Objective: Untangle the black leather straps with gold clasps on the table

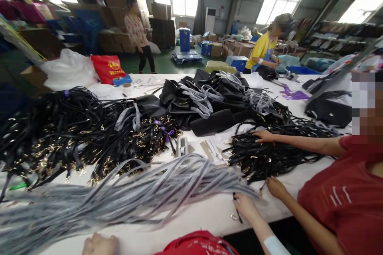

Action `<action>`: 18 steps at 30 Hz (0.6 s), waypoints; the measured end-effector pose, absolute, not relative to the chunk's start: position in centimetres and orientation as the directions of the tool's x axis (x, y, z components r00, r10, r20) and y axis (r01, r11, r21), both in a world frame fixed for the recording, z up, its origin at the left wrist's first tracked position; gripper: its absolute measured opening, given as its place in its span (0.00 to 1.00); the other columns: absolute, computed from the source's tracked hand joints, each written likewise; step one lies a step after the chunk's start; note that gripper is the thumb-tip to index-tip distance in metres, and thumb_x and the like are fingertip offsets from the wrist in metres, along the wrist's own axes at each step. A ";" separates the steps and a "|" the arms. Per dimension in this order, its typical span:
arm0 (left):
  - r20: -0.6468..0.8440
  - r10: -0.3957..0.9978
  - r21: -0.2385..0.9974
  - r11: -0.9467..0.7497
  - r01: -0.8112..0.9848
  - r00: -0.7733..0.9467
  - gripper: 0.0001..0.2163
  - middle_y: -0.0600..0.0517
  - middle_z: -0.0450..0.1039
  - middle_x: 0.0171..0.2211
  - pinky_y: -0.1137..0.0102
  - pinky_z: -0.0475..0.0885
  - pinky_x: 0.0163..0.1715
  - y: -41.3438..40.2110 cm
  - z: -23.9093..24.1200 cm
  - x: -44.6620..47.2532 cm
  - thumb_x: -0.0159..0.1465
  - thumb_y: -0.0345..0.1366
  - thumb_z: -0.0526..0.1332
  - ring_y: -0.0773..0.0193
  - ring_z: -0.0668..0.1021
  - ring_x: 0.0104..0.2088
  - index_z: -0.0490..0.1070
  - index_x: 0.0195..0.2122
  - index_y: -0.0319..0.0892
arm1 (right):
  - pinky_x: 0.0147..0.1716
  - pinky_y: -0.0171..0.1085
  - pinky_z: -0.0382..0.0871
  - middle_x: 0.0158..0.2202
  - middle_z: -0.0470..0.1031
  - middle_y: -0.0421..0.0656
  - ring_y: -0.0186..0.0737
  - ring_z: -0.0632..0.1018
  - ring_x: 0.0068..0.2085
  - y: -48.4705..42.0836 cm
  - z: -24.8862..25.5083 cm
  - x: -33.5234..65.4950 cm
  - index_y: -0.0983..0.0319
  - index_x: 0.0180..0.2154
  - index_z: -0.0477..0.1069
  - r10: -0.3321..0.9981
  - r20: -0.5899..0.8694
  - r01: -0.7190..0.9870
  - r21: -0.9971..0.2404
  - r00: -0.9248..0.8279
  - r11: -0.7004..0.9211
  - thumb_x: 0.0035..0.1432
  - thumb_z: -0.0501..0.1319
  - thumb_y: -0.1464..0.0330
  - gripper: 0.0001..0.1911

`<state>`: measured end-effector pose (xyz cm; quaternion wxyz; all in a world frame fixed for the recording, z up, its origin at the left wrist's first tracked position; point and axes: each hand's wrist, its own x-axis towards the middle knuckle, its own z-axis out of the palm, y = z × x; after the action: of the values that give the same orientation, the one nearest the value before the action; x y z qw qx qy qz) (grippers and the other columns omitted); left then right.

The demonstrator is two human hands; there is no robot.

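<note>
Between the right hand's [245,207] fingers [239,202] lies a black strap [237,212].

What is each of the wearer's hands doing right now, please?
Left hand: closed in a fist on the table's edge, holding nothing visible.
Right hand: closed on a black strap.

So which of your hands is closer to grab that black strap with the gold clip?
Right. My right hand is already touching the black strap near the table edge. My left hand rests far off by the gray straps.
</note>
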<state>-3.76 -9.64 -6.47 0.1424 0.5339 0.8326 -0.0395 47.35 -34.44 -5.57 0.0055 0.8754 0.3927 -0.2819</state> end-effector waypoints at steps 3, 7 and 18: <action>-0.284 0.889 0.145 0.410 0.900 -0.360 0.35 0.28 0.69 0.51 0.53 0.69 0.53 -11.0 -5.5 -1.3 0.46 0.41 0.51 0.36 0.73 0.54 0.65 0.55 0.28 | 0.48 0.46 0.71 0.41 0.79 0.43 0.41 0.79 0.44 -38.0 -6.3 46.2 0.63 0.40 0.74 0.683 -0.525 0.655 -0.279 0.508 -0.702 0.66 0.60 0.62 0.10; -0.184 0.913 0.238 0.401 0.885 -0.364 0.35 0.23 0.60 0.59 0.49 0.66 0.55 -12.0 -3.9 1.5 0.50 0.41 0.52 0.34 0.69 0.59 0.61 0.58 0.24 | 0.45 0.42 0.72 0.35 0.80 0.40 0.39 0.80 0.39 -43.1 -7.8 44.1 0.62 0.34 0.75 0.650 -0.582 0.608 -0.308 0.488 -0.732 0.66 0.59 0.66 0.09; 0.223 0.973 0.360 -0.024 0.933 -0.061 0.38 0.29 0.40 0.68 0.55 0.47 0.67 -5.7 10.9 10.0 0.66 0.50 0.50 0.45 0.47 0.69 0.42 0.67 0.23 | 0.42 0.42 0.74 0.35 0.79 0.41 0.42 0.81 0.41 -50.7 -12.2 40.6 0.59 0.33 0.74 0.479 -0.789 0.536 -0.232 0.385 -0.812 0.60 0.65 0.63 0.07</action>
<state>9.99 -5.66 10.92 0.0473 0.6834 0.6971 0.2115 40.55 -50.69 -12.23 0.0307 0.8315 0.3053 -0.4631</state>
